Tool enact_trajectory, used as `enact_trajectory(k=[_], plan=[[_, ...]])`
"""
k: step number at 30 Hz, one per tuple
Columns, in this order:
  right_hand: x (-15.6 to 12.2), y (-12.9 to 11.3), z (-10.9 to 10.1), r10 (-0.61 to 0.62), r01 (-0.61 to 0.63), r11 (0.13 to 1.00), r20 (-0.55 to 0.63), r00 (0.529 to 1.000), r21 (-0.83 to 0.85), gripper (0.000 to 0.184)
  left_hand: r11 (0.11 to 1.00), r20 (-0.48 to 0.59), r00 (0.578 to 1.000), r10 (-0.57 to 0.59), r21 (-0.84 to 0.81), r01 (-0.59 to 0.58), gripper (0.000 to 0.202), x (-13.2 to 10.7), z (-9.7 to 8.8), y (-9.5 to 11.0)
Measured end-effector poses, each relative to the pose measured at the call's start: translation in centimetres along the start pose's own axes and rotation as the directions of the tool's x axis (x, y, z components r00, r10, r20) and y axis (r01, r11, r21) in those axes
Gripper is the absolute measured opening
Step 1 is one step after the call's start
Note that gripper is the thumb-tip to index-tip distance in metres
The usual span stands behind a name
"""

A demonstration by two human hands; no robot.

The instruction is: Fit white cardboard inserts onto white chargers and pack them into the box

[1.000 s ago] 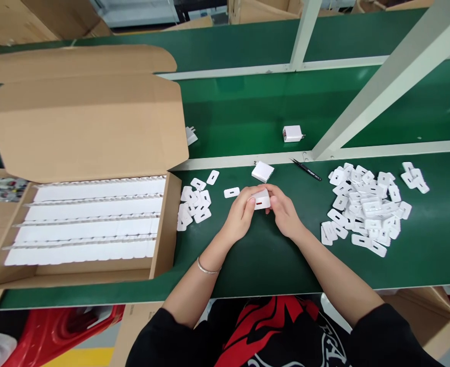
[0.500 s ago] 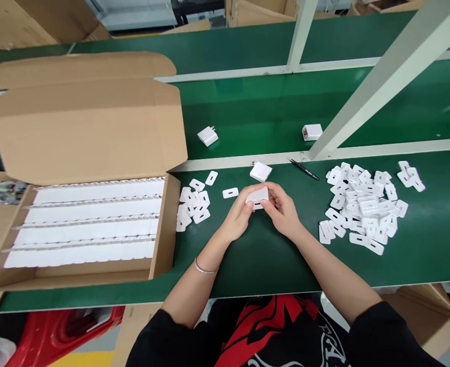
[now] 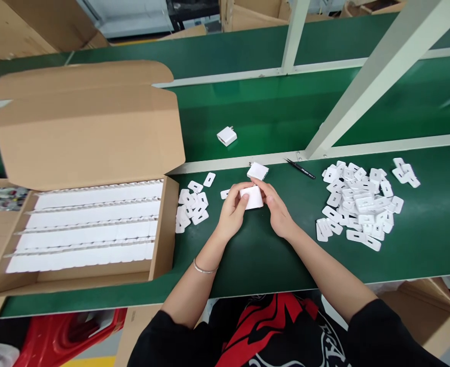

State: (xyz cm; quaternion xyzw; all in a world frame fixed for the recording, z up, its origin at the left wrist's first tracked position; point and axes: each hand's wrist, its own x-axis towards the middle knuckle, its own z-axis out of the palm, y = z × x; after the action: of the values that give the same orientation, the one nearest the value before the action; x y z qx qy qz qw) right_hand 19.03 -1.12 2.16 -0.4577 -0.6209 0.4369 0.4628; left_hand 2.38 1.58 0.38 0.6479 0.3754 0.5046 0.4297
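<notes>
A white charger (image 3: pixel 253 198) is held low over the green bench, its broad face turned up. My left hand (image 3: pixel 233 210) grips it from the left, thumb on its near side. From the right, the fingers of my right hand (image 3: pixel 277 209) wrap its far corner, with the thumb along the edge. Just beyond the hands lies another white charger (image 3: pixel 258 171), prongs pointing left. A small white slotted plate (image 3: pixel 224 194) peeks out beside my left fingers. To the right is a large heap of such white plates (image 3: pixel 358 201); a smaller pile of plates (image 3: pixel 193 204) lies on the left.
An open cardboard box (image 3: pixel 163 227) with rows of white dividers stands at the left. Black tweezers (image 3: pixel 300 168) lie beyond my right hand. A white charger (image 3: pixel 227 135) sits on the green belt (image 3: pixel 263 114) behind the rail. A slanted white post (image 3: pixel 363 92) rises at the right.
The charger in my hands has been turned, so its slotted end no longer shows. My right thumb has shifted off its front. On the belt, the chargers have moved right, one going behind the post.
</notes>
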Motion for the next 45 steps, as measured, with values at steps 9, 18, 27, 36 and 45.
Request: enact_trajectory(k=[9,18,27,36,45], plan=[[0.4,1.5,0.0,0.027,-0.048,0.997,-0.287,0.958,-0.066,0.053,0.967,-0.31,0.927,0.212,0.204,-0.153,0.045,-0.5,-0.3,-0.9],[0.2,0.7,-0.2,0.115,-0.141,0.808,-0.082,0.99,-0.572,0.03,0.947,-0.399,0.886,-0.236,-0.3,0.117,0.048,0.7,-1.7,-2.6],[0.8,0.9,-0.1,-0.053,-0.069,0.873,-0.235,0.971,-0.482,0.04,0.93,-0.338,0.91,-0.241,-0.349,0.117,0.043,0.6,-1.4,-1.8],[-7.3,-2.5,-8.3,0.218,-0.23,0.376,-0.155,0.963,-0.898,0.02,0.886,-0.117,0.953,-0.28,-0.414,0.21,0.032,0.3,-0.7,-1.2],[-12.4,-1.4,-8.4,0.131,-0.284,0.252,-0.259,0.957,-0.925,0.03,0.853,-0.11,0.893,-0.436,-0.366,0.371,0.035,-0.5,0.5,-1.8]])
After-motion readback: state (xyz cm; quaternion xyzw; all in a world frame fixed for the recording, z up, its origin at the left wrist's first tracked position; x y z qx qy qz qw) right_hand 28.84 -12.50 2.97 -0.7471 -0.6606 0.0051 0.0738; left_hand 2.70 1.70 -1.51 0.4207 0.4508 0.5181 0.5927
